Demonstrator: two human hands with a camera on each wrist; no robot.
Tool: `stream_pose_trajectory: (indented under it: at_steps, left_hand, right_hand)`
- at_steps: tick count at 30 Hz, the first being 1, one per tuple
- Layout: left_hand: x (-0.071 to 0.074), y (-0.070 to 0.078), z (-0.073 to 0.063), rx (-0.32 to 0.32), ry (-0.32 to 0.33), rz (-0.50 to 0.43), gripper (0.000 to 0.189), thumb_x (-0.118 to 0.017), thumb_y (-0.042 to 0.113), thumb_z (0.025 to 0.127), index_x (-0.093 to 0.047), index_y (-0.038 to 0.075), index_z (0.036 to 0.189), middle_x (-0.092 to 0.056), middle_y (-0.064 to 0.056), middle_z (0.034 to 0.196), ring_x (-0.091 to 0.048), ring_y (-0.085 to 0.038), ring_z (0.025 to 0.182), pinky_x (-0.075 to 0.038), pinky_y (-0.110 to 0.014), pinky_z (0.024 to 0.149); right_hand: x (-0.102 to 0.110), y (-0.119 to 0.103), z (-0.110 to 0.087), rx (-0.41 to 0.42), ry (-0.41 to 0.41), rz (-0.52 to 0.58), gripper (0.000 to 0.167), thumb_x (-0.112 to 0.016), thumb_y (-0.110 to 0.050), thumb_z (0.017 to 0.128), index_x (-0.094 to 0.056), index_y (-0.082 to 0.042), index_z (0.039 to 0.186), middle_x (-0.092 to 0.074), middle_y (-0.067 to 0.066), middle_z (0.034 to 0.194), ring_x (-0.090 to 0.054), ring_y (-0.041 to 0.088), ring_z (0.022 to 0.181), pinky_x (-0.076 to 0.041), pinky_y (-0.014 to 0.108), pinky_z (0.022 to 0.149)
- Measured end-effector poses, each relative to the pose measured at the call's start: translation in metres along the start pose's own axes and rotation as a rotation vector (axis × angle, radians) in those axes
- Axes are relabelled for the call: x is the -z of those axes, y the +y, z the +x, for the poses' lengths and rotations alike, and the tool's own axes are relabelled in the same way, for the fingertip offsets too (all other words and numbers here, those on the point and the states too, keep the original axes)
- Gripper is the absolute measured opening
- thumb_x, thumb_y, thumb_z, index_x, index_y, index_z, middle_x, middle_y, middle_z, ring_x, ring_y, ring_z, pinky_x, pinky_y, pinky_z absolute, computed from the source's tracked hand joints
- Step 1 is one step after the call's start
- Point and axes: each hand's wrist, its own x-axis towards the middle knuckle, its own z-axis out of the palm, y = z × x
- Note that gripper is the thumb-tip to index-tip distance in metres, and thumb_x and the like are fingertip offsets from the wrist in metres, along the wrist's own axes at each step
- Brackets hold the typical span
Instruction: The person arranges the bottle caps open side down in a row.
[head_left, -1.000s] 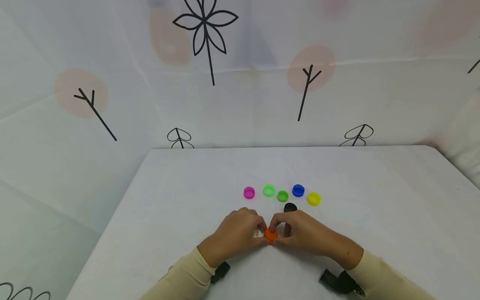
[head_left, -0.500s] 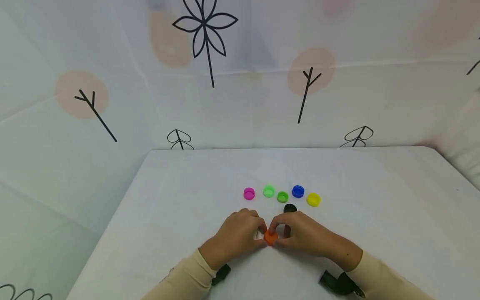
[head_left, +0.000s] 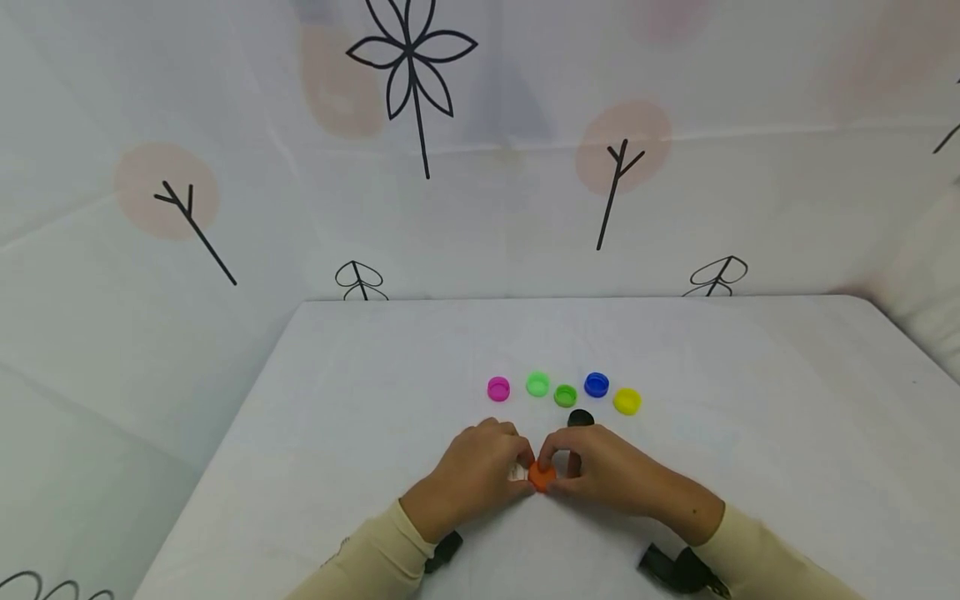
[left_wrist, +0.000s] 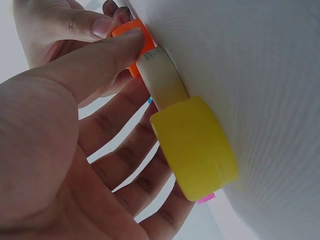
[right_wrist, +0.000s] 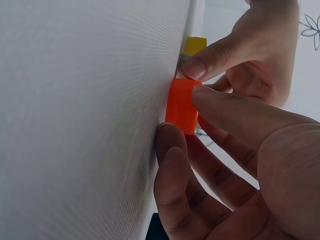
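Hardly anything has shifted over the last second: the left hand (head_left: pixel 472 471) and the right hand (head_left: pixel 611 467) hold the same meeting pose low over the desk (head_left: pixel 360 392), and the whole scene only sits slightly lower in the head view, as if the head had tilted a little. The right hand pinches the orange cap (head_left: pixel 542 477) between thumb and fingers, and the left hand grips the pale tube (left_wrist: pixel 167 80) close to where it meets that cap. At the tube's other side a yellow end (left_wrist: pixel 195 150) shows clearly from the left wrist, though the head view loses it behind the hand. So the work seems to stay at the joint of cap and tube, with no visible gain; whether the cap is being turned, pressed or simply held I cannot tell. The loose caps have kept their places on the desk beyond the hands, from left to right pink cap (head_left: pixel 498 389), pale green cap (head_left: pixel 537 384), green cap (head_left: pixel 566 396), blue cap (head_left: pixel 596 385) and yellow cap (head_left: pixel 627 402), while a black cap (head_left: pixel 581 417) is partly covered by the right hand
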Motion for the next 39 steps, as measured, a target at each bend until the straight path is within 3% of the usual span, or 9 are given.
stream_pose_trajectory:
  at_steps: [6, 15, 22, 30, 35, 39]
  left_hand:
    - [0.000, -0.001, 0.000, -0.004, 0.003, -0.002, 0.018, -0.084, 0.034, 0.080, -0.078, 0.021, 0.091, -0.068, 0.010, 0.085, -0.053, -0.005, 0.077, -0.044, -0.017, 0.067]
    - [0.008, -0.005, -0.001, 0.032, -0.075, -0.047, 0.028, -0.085, 0.034, 0.079, -0.078, 0.021, 0.103, -0.073, 0.009, 0.095, -0.058, -0.006, 0.083, -0.048, -0.022, 0.073]
    - [0.015, -0.011, 0.002, 0.048, -0.089, -0.098, 0.028, -0.077, 0.037, 0.088, -0.076, 0.019, 0.109, -0.074, 0.009, 0.098, -0.066, -0.008, 0.092, -0.054, -0.028, 0.083]
    - [0.029, -0.032, 0.009, 0.166, 0.001, -0.179, 0.026, -0.072, 0.034, 0.093, -0.074, 0.019, 0.113, -0.073, 0.005, 0.104, -0.066, -0.013, 0.097, -0.055, -0.031, 0.085]
    - [0.033, -0.041, 0.017, 0.163, 0.081, -0.190, 0.024, -0.072, 0.029, 0.093, -0.073, 0.016, 0.113, -0.073, 0.002, 0.106, -0.067, -0.016, 0.099, -0.056, -0.032, 0.087]
    - [0.032, -0.044, 0.024, 0.187, 0.099, -0.181, 0.022, -0.071, 0.028, 0.094, -0.073, 0.016, 0.112, -0.073, 0.001, 0.106, -0.067, -0.017, 0.099, -0.056, -0.034, 0.088]
  right_hand:
    - [0.000, -0.001, 0.000, -0.006, -0.003, 0.001, 0.016, -0.080, -0.022, 0.085, -0.070, -0.026, 0.097, -0.065, -0.014, 0.087, -0.055, 0.002, 0.067, -0.050, 0.021, 0.062]
    - [0.000, -0.003, 0.000, 0.001, -0.012, -0.004, 0.017, -0.080, -0.024, 0.085, -0.070, -0.025, 0.098, -0.064, -0.013, 0.087, -0.056, 0.002, 0.066, -0.051, 0.020, 0.063]
    - [0.008, -0.008, -0.001, -0.049, 0.024, -0.041, 0.014, -0.077, -0.027, 0.088, -0.069, -0.026, 0.100, -0.065, -0.014, 0.090, -0.058, 0.004, 0.073, -0.052, 0.021, 0.064]
    - [0.019, -0.019, 0.018, -0.065, 0.114, -0.071, 0.011, -0.075, -0.023, 0.090, -0.070, -0.017, 0.098, -0.067, -0.008, 0.089, -0.057, 0.007, 0.066, -0.051, 0.022, 0.059]
    - [0.023, -0.021, 0.033, -0.031, 0.171, -0.069, 0.009, -0.073, -0.018, 0.091, -0.070, -0.014, 0.098, -0.070, -0.004, 0.093, -0.058, 0.010, 0.068, -0.052, 0.022, 0.060]
    - [0.025, -0.020, 0.044, -0.056, 0.195, -0.061, 0.013, -0.072, -0.017, 0.092, -0.071, -0.011, 0.103, -0.071, -0.001, 0.097, -0.057, 0.013, 0.068, -0.051, 0.024, 0.060]
